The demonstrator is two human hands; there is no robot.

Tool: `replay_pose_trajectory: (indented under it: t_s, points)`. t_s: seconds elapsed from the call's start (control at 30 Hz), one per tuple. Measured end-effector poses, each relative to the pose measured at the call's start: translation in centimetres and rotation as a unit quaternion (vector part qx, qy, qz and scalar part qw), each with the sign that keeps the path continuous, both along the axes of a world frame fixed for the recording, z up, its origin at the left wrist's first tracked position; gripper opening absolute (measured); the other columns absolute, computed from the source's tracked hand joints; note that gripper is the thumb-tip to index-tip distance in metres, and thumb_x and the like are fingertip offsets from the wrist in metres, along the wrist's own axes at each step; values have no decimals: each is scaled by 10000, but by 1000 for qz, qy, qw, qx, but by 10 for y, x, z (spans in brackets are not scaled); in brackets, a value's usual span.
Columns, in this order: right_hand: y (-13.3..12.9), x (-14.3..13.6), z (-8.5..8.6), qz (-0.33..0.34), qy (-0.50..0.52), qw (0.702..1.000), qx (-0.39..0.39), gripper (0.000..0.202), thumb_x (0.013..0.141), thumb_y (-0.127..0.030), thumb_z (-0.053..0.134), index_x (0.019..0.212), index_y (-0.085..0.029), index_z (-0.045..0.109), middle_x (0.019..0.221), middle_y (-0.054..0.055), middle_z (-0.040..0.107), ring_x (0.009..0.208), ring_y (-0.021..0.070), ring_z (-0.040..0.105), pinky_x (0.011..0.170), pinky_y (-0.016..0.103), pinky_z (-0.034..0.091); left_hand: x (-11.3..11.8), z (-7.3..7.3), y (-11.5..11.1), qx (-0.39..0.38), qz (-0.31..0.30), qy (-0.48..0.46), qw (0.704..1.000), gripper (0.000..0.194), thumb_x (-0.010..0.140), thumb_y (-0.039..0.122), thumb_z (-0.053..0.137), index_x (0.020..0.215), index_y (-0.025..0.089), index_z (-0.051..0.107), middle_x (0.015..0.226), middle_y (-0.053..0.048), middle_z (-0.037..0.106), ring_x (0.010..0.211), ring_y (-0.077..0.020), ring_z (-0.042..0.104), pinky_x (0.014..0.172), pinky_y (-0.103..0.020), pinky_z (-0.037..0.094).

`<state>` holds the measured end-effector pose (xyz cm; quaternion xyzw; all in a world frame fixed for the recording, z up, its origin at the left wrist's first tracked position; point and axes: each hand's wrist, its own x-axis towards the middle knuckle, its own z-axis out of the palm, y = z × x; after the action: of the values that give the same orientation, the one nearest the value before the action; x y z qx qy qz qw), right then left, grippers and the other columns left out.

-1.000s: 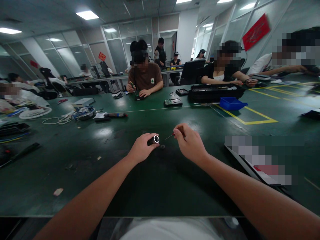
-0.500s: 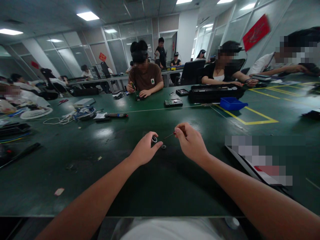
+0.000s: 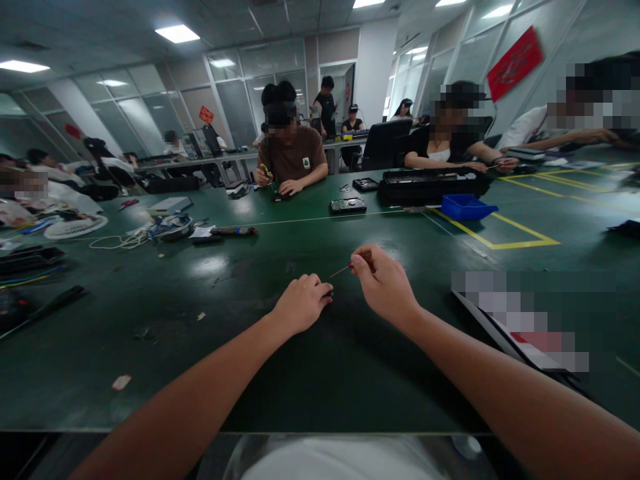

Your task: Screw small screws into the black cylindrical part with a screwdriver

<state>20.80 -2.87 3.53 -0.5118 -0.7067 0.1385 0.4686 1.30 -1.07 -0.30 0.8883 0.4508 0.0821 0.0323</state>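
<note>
My left hand (image 3: pixel 303 303) rests low over the green table, its thumb and fingertips closed round a small dark round part (image 3: pixel 329 293). Most of that part is covered by the fingers, and whatever lies under the palm is hidden. To the right, my right hand (image 3: pixel 383 280) grips a screwdriver (image 3: pixel 341 271). Its thin metal shaft points left and slightly down, toward the left fingertips, without touching them. A bit of red shows where the shaft meets the fingers; the handle is mostly hidden in the fist.
Beyond my hands lie a hard drive (image 3: pixel 347 205), a blue bin (image 3: pixel 466 207) and a long black casing (image 3: pixel 433 187). A pen-like tool (image 3: pixel 233 231) and coiled cables (image 3: pixel 170 225) are at left. Papers (image 3: pixel 525 327) lie beside my right forearm. Co-workers sit across the table.
My left hand has shifted right and closed over the small round part that lay on the table. The white-rimmed round piece it held is now out of sight. My right hand barely moved.
</note>
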Motion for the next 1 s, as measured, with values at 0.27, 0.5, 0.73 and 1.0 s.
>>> replay_pose_trajectory:
  t_s: [0.27,0.5,0.73,1.0]
  points:
    - [1,1,0,-2,7,1000,-3,169,980,-329,463,945,-208,575,804,45,698,743,203,670,678,329,459,-4,6,0,-52,15,-108,993,242,964,343,515,1120,182,607,1068,-78,645,988,-239,591,823,-368,458]
    - [1,3,0,1,11,1000,0,174,979,-332,464,944,-207,580,798,43,694,732,199,661,669,323,450,-19,8,16,-103,118,-420,894,213,905,376,523,1014,202,581,834,-16,618,684,-150,530,613,-277,393]
    - [2,4,0,7,15,1000,-5,193,981,-343,456,954,-201,584,795,46,693,733,200,660,662,321,454,-59,33,33,-139,213,-705,662,116,829,263,459,884,192,533,767,-3,557,552,-115,469,471,-225,326]
    - [0,7,3,6,19,1000,-14,197,978,-345,453,955,-203,587,796,51,693,732,204,655,666,330,457,-144,80,22,-52,329,-761,557,111,836,188,416,820,153,519,710,-2,557,595,-125,512,518,-242,393]
